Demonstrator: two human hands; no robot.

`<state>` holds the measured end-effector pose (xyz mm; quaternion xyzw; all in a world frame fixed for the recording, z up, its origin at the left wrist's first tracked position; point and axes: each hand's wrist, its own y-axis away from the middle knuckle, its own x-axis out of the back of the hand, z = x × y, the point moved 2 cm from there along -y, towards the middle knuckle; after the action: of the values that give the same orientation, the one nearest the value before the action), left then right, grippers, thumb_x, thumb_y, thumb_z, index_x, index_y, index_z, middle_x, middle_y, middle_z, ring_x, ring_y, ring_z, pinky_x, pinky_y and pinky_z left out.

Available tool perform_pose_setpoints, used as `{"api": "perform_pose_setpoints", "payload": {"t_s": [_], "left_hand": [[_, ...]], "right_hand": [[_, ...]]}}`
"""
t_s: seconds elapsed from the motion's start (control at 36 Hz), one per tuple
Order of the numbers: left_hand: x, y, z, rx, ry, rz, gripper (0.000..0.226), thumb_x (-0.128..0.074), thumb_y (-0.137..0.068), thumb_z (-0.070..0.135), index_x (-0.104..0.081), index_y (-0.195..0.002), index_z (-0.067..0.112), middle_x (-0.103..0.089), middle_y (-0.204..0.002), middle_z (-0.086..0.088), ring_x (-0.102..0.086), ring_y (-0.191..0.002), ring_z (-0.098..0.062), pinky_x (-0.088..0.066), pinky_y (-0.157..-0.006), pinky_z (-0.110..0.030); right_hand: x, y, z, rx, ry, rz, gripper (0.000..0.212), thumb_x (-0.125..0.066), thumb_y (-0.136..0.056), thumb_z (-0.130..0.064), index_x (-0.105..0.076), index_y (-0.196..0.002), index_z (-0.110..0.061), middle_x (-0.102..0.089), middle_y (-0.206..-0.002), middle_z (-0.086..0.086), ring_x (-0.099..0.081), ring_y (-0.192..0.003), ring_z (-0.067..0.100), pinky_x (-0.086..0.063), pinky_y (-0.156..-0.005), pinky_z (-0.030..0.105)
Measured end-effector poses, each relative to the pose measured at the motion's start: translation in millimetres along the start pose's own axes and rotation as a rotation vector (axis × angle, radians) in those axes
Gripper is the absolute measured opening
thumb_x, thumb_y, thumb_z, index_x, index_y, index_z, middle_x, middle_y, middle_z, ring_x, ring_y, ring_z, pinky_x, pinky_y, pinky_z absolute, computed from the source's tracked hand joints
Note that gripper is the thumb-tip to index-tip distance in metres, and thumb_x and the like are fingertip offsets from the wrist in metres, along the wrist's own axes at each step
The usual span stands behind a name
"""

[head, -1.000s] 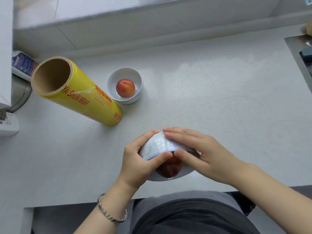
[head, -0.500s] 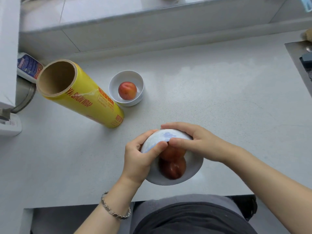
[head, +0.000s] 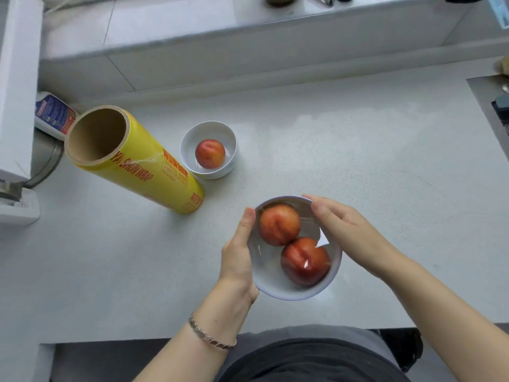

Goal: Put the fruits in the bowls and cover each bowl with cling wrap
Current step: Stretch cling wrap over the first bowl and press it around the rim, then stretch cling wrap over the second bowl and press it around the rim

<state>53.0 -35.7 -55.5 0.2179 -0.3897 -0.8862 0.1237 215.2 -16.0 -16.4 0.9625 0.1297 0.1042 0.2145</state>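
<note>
A white bottle [head: 53, 117] with a blue label lies at the counter's [head: 358, 161] left edge. Right, a sink [head: 493, 106], perhaps.

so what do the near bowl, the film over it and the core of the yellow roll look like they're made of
Near bowl: probably glazed ceramic, though hard plastic is possible; white, smooth, thick rim.
Film: thin clear plastic cling wrap; bright glints and creases over the two fruits, which show through it.
Roll core: cardboard by the look; matte brown inner wall, hollow tube. The yellow roll around it is glossy, likely wound plastic film.
</note>
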Motion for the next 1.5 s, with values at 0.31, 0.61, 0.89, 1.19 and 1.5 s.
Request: {"api": "perform_pose_setpoints", "payload": {"t_s": [0.31,0.61,0.89,1.19,1.5], "left_hand": [[-6.9,-28.4,13.1,0.078,-0.208,-0.065,0.088,-0.076,-0.044,0.069,-0.068,-0.111,0.013,-0.069,-0.11,-0.013,-0.065,-0.103,-0.029,-0.046,-0.098,-0.048],[-2.9,-46.4,35.4,-0.028,-0.645,0.057,0.018,-0.052,-0.093,0.033,-0.056,-0.099,0.017,-0.058,-0.099,-0.002,-0.06,-0.096,-0.017,-0.043,-0.087,-0.032],[21.3,-65.5,33.5,-0.024,-0.807,0.095,0.021,-0.054,-0.091,0.028,-0.057,-0.109,0.017,-0.062,-0.094,-0.003,-0.061,-0.087,-0.015,-0.042,-0.069,-0.025],[12.2,-125.3,68.0,-0.048,-0.484,0.32,0.054,-0.04,-0.097,0.036,-0.026,-0.139,0.005,-0.054,-0.082,0.003,-0.059,-0.094,-0.027,-0.045,-0.097,-0.045],[-2.1,-139.4,87.5,-0.045,-0.087,0.451,0.039,-0.034,-0.1,0.015,-0.029,-0.137,0.005,-0.051,-0.132,-0.016,-0.064,-0.103,-0.032,-0.052,-0.073,-0.036]], "right_hand": [[15.8,4.9,15.5,-0.093,-0.064,-0.017,0.03,-0.034,-0.098,-0.031,-0.062,-0.11,-0.033,-0.069,-0.095,-0.002,-0.068,-0.082,0.016,-0.057,-0.057,0.034],[19.2,-48.9,56.9,-0.203,-0.257,0.523,0.031,-0.031,-0.1,-0.024,-0.054,-0.081,-0.015,-0.049,-0.07,0.01,-0.056,-0.06,0.024,-0.053,-0.045,0.023],[61.8,-125.4,95.5,-0.236,-0.176,0.672,0.053,-0.026,-0.075,-0.066,-0.058,-0.09,-0.026,-0.065,-0.103,0.008,-0.062,-0.098,0.033,-0.051,-0.086,0.052],[61.7,-110.6,84.8,-0.336,-0.044,0.633,0.052,-0.033,-0.089,-0.052,-0.06,-0.08,-0.008,-0.066,-0.089,0.017,-0.065,-0.084,0.038,-0.05,-0.086,0.054],[31.0,-67.3,62.0,-0.453,-0.123,0.384,0.023,-0.041,-0.096,-0.018,-0.058,-0.093,-0.003,-0.064,-0.078,0.011,-0.062,-0.072,0.026,-0.048,-0.063,0.028]]}}
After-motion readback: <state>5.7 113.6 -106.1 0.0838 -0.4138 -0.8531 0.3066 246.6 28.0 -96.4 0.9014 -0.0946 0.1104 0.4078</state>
